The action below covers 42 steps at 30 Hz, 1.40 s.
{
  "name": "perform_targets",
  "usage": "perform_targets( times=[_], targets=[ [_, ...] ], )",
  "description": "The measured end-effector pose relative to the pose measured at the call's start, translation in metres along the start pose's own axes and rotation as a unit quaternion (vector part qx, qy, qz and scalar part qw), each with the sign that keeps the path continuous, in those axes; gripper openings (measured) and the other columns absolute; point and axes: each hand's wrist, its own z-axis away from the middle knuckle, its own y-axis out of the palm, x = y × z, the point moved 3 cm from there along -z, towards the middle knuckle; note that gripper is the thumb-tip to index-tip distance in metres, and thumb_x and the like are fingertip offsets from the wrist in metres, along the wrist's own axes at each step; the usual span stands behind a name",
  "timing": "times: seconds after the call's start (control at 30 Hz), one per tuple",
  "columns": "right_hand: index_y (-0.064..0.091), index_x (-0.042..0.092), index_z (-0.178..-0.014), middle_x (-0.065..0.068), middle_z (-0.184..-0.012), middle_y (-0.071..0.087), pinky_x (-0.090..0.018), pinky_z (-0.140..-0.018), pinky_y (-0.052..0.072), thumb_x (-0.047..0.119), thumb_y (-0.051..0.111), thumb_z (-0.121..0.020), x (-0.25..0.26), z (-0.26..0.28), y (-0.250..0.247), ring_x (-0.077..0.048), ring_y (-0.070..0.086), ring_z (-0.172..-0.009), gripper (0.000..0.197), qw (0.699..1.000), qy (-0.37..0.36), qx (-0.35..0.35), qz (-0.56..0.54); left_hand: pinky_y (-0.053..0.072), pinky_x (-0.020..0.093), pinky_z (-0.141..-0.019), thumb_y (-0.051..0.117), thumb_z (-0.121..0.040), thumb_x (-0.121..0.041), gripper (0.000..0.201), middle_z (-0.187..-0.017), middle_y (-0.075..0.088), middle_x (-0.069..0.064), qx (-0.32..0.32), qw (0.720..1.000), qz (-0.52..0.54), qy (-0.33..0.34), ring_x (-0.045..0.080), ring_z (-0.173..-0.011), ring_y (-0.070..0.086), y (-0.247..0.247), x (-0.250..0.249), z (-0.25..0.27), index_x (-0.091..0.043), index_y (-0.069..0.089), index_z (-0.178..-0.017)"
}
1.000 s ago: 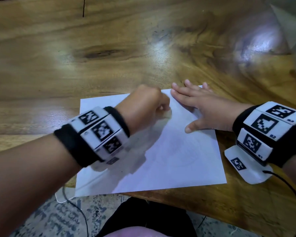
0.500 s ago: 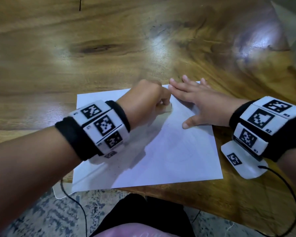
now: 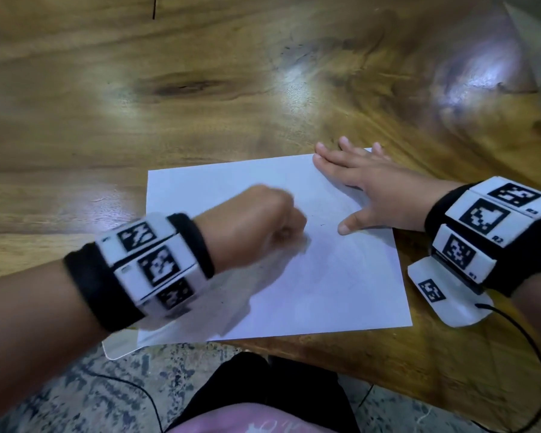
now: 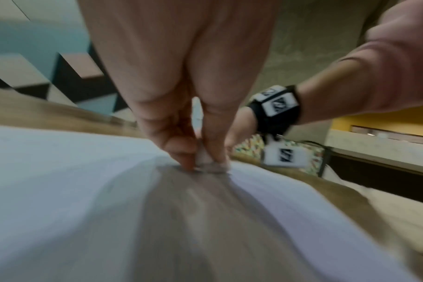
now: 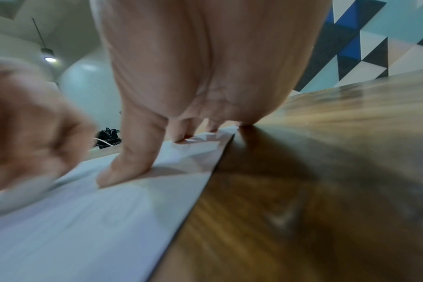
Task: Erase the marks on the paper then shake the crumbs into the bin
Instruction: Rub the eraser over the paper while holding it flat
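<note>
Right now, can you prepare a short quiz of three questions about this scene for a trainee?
1. True or false: the right hand lies flat with straight fingers on the paper.
2. Where does the right hand press the paper? A) its far right corner B) its near left corner C) its middle
3. Fill in: the left hand pinches a small pale ____ against the sheet.

Key:
1. True.
2. A; the fingertips reach past the edge onto the wooden table.
3. Eraser; the wrist view is blurred, but a pale block shows between the fingertips.
</note>
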Motion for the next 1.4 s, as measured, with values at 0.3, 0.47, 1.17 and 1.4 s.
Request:
perform_targets(
  times=[0.3,0.47,1.17,1.4],
  targets=[
    [-0.004,0.031,-0.146,0.022,-0.149,-0.017,-0.035,-0.112,-0.016,0.040,0.069,-0.076,0.002,0.001,-0.001,-0.007,-0.020,-0.141,0.102,1.000,0.005,0.000,0.008,0.037,0.028,-0.061,0.050,-0.071,-0.030,0.027,-0.067,0.057,0.010,-0.097,0.993,-0.031,-0.061,0.030,-0.063,0.054,-0.013,0.007,-0.009,-0.007,0.063,-0.067],
    [-0.004,0.031,-0.146,0.025,-0.145,-0.019,-0.033,-0.111,-0.017,0.038,0.069,-0.076,0.002,0.002,-0.001,-0.001,-0.021,-0.137,0.101,1.000,0.004,0.001,-0.004,0.034,0.019,-0.059,0.064,-0.076,-0.018,0.007,-0.073,0.062,0.002,0.112,0.993,0.023,-0.012,0.018,-0.068,0.057,0.004,0.007,0.023,-0.013,0.067,-0.071],
    [-0.002,0.032,-0.146,0.029,-0.138,-0.019,-0.032,-0.111,-0.017,0.038,0.070,-0.075,0.002,0.001,-0.001,0.005,-0.022,-0.130,0.101,1.000,0.001,-0.001,-0.006,0.033,0.025,-0.056,0.059,-0.076,-0.029,0.022,-0.066,0.057,0.006,-0.019,1.000,0.007,0.010,0.023,-0.060,0.053,-0.002,-0.001,0.007,-0.010,0.063,-0.066],
    [-0.003,0.033,-0.146,0.029,-0.138,-0.019,-0.031,-0.110,-0.018,0.038,0.070,-0.075,0.000,0.000,0.000,0.006,-0.023,-0.128,0.101,1.000,0.001,-0.001,-0.009,0.038,0.019,-0.058,0.055,-0.075,-0.033,0.022,-0.071,0.058,-0.001,0.062,0.997,0.044,0.003,0.010,-0.065,0.052,0.001,0.006,0.032,-0.015,0.066,-0.070]
  ],
)
